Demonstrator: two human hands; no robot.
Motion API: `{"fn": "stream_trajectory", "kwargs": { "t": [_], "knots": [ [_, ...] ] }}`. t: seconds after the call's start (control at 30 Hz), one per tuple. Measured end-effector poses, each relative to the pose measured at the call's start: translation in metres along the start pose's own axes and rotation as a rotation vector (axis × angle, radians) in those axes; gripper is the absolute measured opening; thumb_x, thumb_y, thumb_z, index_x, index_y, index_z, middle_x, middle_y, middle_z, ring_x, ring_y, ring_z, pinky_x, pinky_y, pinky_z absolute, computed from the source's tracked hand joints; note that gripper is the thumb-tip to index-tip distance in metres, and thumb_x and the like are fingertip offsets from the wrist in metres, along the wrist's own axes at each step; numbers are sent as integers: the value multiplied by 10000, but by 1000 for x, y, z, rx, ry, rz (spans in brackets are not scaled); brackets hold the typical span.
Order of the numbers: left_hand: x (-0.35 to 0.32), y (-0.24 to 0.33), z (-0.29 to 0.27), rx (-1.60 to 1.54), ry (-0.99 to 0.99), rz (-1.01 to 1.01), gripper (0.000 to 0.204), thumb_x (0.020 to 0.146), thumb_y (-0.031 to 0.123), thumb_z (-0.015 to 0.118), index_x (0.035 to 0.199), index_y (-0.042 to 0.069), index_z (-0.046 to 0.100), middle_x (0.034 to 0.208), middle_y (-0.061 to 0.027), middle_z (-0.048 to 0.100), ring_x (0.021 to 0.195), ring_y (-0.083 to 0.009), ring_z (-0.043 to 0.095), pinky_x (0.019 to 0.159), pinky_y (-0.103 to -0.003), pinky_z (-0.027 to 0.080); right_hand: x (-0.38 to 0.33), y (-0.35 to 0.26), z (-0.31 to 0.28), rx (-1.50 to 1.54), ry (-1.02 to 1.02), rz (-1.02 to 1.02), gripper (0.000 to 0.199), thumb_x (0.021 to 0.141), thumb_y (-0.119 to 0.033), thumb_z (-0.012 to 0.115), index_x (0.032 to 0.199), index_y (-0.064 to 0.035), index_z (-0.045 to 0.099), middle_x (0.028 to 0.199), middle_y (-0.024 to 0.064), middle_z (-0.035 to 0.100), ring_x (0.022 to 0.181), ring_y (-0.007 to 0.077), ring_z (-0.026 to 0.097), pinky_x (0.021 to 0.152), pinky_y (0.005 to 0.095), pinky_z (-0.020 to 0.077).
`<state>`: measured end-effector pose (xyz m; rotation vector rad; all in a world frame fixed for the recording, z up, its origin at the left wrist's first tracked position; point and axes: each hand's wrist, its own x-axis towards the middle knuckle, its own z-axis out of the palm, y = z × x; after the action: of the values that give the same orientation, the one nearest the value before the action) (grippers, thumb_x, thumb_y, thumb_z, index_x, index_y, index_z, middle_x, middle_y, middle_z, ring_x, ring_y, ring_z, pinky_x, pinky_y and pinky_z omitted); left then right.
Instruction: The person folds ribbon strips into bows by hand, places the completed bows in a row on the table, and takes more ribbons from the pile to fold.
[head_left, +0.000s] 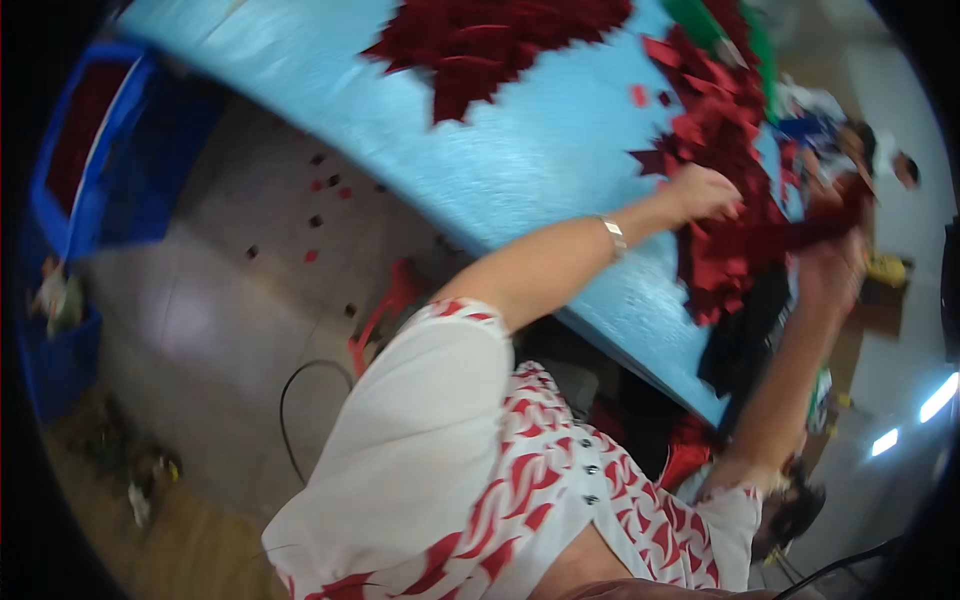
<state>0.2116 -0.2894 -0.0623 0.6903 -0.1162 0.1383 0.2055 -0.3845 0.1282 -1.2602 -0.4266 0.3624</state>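
A heap of dark red fabric pieces (715,150) with zigzag edges runs along the right side of the blue-covered table (560,170). Over this heap is my left hand (705,195), its fingers curled closed; whatever is in them is too blurred to make out. Farther right, beyond the table's edge, my right hand (832,272) is raised and smeared by motion. It grips a dark red fabric piece (810,230), which stretches from there back toward the heap.
Another dark red fabric pile (490,45) lies on the table's far part. Blue bins (125,165) stand at the left. Small red and dark scraps dot the floor (230,270) near a red stool (385,305). Other people (850,145) are at the far right.
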Motion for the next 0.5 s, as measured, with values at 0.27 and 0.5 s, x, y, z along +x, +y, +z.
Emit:
{"fn": "stream_trajectory", "kwargs": {
  "t": [0.27,0.5],
  "knots": [
    [-18,47,13,-443,-287,-210,349,922,284,463,1029,-29,576,830,-132,651,733,-226,640,730,-343,522,56,57,-22,57,77,-76,296,843,-103,551,1103,21,487,1099,189,565,1006,293,566,921,420,445],
    [-10,37,4,-389,-315,-173,275,901,238,511,975,-15,589,827,-140,643,765,-259,643,742,-350,519,34,87,-54,324,187,-12,238,855,-70,529,1066,28,478,1111,217,539,988,326,566,878,414,472]
  ]
}}
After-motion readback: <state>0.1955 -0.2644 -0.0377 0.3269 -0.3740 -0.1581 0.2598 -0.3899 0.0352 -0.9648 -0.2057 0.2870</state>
